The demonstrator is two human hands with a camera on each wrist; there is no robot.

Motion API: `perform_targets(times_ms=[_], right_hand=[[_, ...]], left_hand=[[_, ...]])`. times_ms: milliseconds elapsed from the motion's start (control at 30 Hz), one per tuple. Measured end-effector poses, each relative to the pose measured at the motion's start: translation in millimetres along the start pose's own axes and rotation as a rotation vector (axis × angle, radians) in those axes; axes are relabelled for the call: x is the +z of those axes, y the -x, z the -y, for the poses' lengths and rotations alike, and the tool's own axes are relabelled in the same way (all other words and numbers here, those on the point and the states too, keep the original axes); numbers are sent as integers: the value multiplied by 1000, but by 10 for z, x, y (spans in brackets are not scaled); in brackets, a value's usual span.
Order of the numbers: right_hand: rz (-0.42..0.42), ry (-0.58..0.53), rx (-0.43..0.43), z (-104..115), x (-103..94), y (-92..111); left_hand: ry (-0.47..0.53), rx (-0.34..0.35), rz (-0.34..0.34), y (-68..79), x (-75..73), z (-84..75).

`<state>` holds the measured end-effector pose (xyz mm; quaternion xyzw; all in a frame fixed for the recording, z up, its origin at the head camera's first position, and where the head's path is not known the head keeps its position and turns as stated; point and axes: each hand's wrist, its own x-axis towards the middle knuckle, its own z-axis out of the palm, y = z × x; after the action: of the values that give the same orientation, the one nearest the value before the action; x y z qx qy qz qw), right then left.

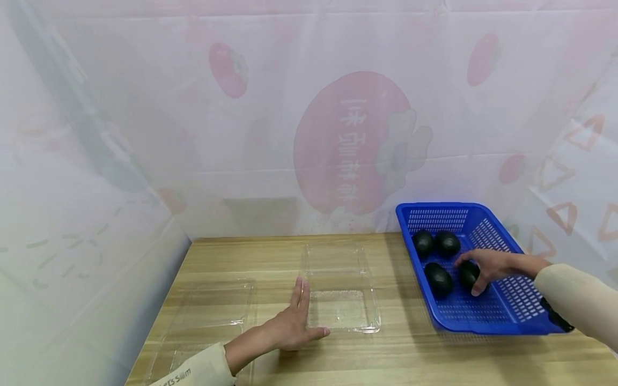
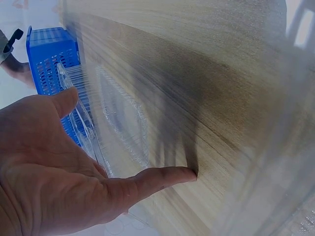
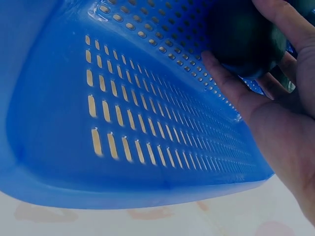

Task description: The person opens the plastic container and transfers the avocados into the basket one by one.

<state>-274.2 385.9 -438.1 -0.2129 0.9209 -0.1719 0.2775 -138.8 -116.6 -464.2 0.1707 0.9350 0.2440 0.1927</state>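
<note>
My right hand (image 1: 490, 265) reaches into a blue plastic basket (image 1: 483, 327) and grips a dark green, egg-shaped avocado (image 1: 467, 275). In the right wrist view, thumb and fingers curl round that avocado (image 3: 243, 39) beside the slotted basket wall (image 3: 123, 182). Several more avocados (image 1: 438, 280) lie to its left and behind it. My left hand (image 1: 291, 326) is at the left side of an opened clear plastic clamshell box (image 1: 338, 311), fingers extended. The left wrist view shows the palm of this hand (image 2: 64, 172) and the box's clear edge (image 2: 88, 130); nothing is held.
Another clear plastic box (image 1: 236, 323) lies open on the wooden table (image 1: 401, 354), left of the left hand and partly behind the forearm. A pale printed curtain (image 1: 260, 150) hangs along the table's back edge, with further sheets at both sides.
</note>
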Motion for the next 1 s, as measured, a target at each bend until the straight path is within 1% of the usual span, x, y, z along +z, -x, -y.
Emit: perform_targets(times_ms=[233, 467, 733, 800, 1000], right_hand=[[-2, 19, -2, -14, 7, -7], [-7, 20, 0, 16, -24, 26], [-26, 28, -40, 41, -54, 75], [-35, 39, -53, 40, -65, 84], [-63, 100, -54, 58, -109, 118]], left_hand=[[-4, 2, 1, 4, -1, -6], [-4, 35, -1, 15, -13, 9], [9, 59, -1, 14, -22, 32], [13, 59, -1, 18, -26, 35], [18, 47, 0, 36, -59, 16]])
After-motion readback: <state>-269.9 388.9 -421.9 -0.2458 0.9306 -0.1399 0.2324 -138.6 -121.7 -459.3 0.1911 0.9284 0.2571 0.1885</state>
